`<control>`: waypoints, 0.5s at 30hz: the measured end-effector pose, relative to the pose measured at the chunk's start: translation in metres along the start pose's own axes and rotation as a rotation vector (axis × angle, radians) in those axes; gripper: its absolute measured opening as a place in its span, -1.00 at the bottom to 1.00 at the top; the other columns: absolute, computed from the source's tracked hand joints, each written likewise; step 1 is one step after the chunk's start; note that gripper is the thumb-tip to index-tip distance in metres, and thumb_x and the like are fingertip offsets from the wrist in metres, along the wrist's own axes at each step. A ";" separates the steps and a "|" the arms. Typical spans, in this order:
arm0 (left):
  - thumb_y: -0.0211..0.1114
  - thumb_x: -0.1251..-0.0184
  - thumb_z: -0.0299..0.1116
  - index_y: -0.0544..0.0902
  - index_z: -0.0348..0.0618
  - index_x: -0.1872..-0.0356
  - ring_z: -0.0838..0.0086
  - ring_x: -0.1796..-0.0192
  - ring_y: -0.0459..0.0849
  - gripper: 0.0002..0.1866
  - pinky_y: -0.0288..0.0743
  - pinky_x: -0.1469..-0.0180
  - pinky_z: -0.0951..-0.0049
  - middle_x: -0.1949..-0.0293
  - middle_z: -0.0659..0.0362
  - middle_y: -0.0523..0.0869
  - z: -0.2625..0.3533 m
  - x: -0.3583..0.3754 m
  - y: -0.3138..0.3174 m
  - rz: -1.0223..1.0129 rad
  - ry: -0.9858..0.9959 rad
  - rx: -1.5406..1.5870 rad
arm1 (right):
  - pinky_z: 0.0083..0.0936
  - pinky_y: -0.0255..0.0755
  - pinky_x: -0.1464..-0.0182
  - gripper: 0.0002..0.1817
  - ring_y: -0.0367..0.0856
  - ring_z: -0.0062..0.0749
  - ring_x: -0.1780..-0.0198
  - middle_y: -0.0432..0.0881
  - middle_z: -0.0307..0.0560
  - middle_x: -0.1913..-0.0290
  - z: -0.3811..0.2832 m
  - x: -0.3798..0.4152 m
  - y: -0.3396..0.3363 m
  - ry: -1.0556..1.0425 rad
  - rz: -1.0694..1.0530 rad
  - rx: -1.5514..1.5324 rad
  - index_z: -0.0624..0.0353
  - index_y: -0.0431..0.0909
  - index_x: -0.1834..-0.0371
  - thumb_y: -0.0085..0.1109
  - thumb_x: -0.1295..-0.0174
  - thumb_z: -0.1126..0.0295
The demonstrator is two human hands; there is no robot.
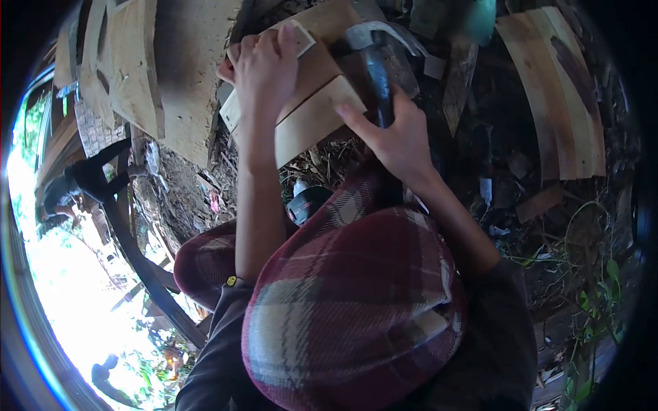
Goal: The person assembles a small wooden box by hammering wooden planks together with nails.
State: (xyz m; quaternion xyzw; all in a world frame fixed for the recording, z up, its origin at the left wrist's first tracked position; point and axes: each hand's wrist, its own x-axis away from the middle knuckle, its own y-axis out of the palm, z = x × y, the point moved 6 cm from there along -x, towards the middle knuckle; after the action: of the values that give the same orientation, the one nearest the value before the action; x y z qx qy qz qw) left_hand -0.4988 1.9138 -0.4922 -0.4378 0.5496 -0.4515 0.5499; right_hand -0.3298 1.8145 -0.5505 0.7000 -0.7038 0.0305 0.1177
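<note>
My left hand [264,72] lies over several pale wooden pieces, fingers curled around a narrow wooden strip [305,42]. Below it, a short flat board [315,118] sits at an angle against another board [305,81]. In my right hand [403,140] is a claw hammer [379,75], its metal head at the top and its curved claw pointing right. My right thumb stretches out to the near board's right end. The fingers behind the hammer handle are partly hidden.
Large planks [185,82] lean at the left, and a curved slab [558,96] lies at the right. A dark angled frame [137,253] stands on the left. A round dark object [307,204] sits near my plaid-covered knee [356,301]. Wood scraps and plants litter the ground.
</note>
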 end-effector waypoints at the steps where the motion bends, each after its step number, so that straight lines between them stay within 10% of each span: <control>1: -0.10 -0.40 0.12 0.67 -0.08 0.26 0.09 -0.03 0.56 -0.49 0.19 -0.20 0.09 0.20 -0.01 0.68 -0.002 0.004 0.003 0.028 -0.095 -0.052 | -0.67 0.33 0.53 -0.56 0.46 -0.71 0.58 0.58 -0.27 0.52 -0.002 0.001 0.000 -0.007 0.010 -0.001 0.29 0.55 0.15 0.40 -0.08 0.17; 9: -0.12 -0.41 0.09 0.64 -0.19 0.30 0.04 0.08 0.60 -0.46 0.23 -0.11 0.03 0.26 -0.05 0.68 -0.004 0.013 0.003 0.073 -0.216 0.089 | -0.57 0.47 0.38 -0.54 0.58 -0.56 0.48 0.62 -0.18 0.49 -0.011 0.000 0.005 -0.137 0.024 0.012 0.31 0.53 0.20 0.32 -0.17 0.07; 15: -0.14 -0.44 -0.05 0.62 -0.26 0.27 0.06 0.05 0.57 -0.51 0.21 -0.09 0.06 0.20 -0.06 0.66 -0.011 0.013 0.005 0.085 -0.201 0.183 | -0.63 0.16 0.73 -0.62 0.35 -0.67 0.76 0.40 -0.28 0.68 -0.004 0.000 -0.007 0.162 0.033 -0.018 0.25 0.45 0.30 -0.04 -0.42 0.09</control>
State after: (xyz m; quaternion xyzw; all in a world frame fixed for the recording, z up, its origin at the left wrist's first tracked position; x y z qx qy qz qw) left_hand -0.5094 1.9023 -0.5004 -0.4053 0.4665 -0.4296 0.6585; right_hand -0.3224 1.8153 -0.5474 0.6824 -0.7036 0.0827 0.1799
